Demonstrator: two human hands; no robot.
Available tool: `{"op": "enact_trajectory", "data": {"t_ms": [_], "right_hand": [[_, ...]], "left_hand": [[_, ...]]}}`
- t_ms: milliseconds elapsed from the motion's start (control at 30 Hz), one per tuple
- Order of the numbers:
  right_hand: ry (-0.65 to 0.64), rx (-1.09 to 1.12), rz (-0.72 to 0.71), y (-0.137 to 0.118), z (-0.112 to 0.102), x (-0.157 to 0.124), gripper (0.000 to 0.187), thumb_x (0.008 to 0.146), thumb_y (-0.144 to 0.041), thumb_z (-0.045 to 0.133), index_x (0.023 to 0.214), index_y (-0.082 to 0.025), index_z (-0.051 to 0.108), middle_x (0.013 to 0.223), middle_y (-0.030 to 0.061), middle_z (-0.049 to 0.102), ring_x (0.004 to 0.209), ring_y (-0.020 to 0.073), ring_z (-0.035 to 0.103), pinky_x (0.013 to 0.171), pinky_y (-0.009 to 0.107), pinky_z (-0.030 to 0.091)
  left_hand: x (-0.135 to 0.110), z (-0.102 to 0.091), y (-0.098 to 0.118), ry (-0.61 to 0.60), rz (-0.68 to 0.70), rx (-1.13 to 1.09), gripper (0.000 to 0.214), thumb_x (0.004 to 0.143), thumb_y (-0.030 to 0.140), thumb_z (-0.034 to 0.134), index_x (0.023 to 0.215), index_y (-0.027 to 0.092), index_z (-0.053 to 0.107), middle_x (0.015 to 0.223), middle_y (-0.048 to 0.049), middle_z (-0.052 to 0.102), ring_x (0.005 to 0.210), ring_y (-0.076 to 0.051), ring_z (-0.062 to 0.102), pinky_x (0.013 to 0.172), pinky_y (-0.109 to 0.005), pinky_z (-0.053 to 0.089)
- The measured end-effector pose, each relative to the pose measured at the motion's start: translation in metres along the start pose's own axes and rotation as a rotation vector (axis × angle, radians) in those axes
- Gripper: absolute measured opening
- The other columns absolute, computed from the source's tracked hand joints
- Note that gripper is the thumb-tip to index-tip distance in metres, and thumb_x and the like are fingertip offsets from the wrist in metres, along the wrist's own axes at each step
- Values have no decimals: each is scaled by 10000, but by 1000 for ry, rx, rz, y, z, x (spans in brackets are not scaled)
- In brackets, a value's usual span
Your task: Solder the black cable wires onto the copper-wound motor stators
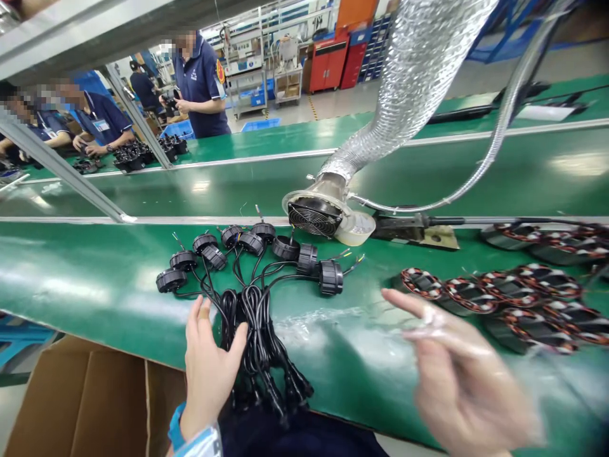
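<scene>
My left hand [209,365], with fingers and thumb spread, is at the left side of a bundle of black power cords [257,343]. Its fingertips reach the cords; I cannot tell whether they press on them. The cords run up to several round black plastic caps [330,277] with bare coloured wire ends, and their plugs [285,390] lie towards me. Over the belt on the right, my right hand [457,368] is blurred, its index finger stretched out. A crumpled piece of clear plastic film [432,322] appears pinched between its thumb and fingers.
Several wound motor stators [514,289] lie on the green belt [371,387] at right. A fume extraction fan [314,218] with a foil duct [394,82] stands behind the caps. A cardboard box [90,393] sits lower left. Co-workers [202,82] work across the line.
</scene>
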State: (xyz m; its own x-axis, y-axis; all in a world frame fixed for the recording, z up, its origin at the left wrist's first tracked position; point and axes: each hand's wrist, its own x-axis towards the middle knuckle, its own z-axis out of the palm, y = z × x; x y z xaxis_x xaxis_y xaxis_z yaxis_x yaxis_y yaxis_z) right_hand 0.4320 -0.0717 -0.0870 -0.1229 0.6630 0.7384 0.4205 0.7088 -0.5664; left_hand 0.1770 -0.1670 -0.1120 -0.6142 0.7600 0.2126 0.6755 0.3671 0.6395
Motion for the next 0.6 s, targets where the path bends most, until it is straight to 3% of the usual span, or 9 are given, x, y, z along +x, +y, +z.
{"op": "enact_trajectory", "data": {"t_ms": [67,100,200,300,433,600], "right_hand": [[-157,14,-151,-4,12,-9,152,895,-80,487,958,-206,545,1238,155,649,1205,275,605,946,484,545],[-254,41,-205,-6,19,-14,177,891,-68,479,990,-195,554,1281,170,626,1265,281,556,984,500,522],[-586,63,-216,-6,45,-27,187,925,-88,423,1004,-156,578,1394,187,541,1384,269,420,1091,502,439],[-799,36,-136,-2,67,-35,186,939,-93,431,1008,-124,601,1413,182,518,1379,257,419,1146,466,377],[-877,-25,-138,0,78,-38,219,953,-151,497,1159,-117,564,1166,124,637,1157,239,556,1057,403,438],[-928,-238,-216,-7,80,-39,108,898,-103,539,1000,-122,566,969,105,610,912,247,566,827,380,475]], "left_hand": [[-8,8,14,126,188,164,779,816,424,668,1463,154,328,1519,-222,320,1389,-381,338,1087,-569,342],[-12,13,20,130,275,209,806,810,420,677,1479,160,310,1533,-222,303,1408,-390,305,1104,-586,307],[-21,23,30,-36,490,291,717,815,372,665,1454,204,388,1563,-193,293,1440,-414,241,1125,-647,213],[-22,29,30,-153,566,332,554,811,296,647,1350,233,532,1569,-158,313,1454,-429,199,1113,-703,162],[-19,29,27,-162,572,322,357,799,227,628,1154,254,657,1550,-126,360,1451,-415,221,1100,-721,166],[-20,29,29,-143,612,357,132,797,195,591,887,214,685,1508,-150,409,1431,-421,265,1097,-711,186]]}}
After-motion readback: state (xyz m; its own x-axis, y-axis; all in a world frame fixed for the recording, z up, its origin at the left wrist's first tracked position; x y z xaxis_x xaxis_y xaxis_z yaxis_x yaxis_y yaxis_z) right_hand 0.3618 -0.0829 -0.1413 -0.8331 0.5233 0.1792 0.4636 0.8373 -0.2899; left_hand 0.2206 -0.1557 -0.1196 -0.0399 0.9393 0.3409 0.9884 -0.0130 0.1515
